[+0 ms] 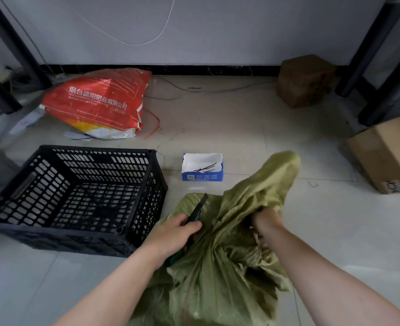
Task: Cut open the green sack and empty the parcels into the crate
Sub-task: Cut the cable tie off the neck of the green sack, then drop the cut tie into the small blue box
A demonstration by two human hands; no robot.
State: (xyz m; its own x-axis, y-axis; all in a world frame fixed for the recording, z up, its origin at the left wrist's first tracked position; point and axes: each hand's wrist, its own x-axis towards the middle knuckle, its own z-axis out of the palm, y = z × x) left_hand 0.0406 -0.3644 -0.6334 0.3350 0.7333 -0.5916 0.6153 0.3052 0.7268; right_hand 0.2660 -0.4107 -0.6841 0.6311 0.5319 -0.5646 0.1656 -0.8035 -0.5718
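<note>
A green woven sack point(220, 274) stands on the tiled floor in front of me, its neck bunched and its loose top flopping up to the right. My right hand point(266, 223) grips the gathered neck. My left hand point(177, 234) holds a black utility knife point(199, 208) with a green handle, its blade end pointing up and away just left of the neck. The black slotted plastic crate point(41, 229) sits to the left of the sack with nothing inside. No parcels are visible; the sack hides its contents.
A small blue and white box point(202, 177) holding black cable ties sits beyond the sack. A red printed bag point(100, 102) lies near the wall. Cardboard boxes point(387, 154) stand at right, a brown box point(305, 81) at the back, and dark rack legs point(368, 50) on both sides.
</note>
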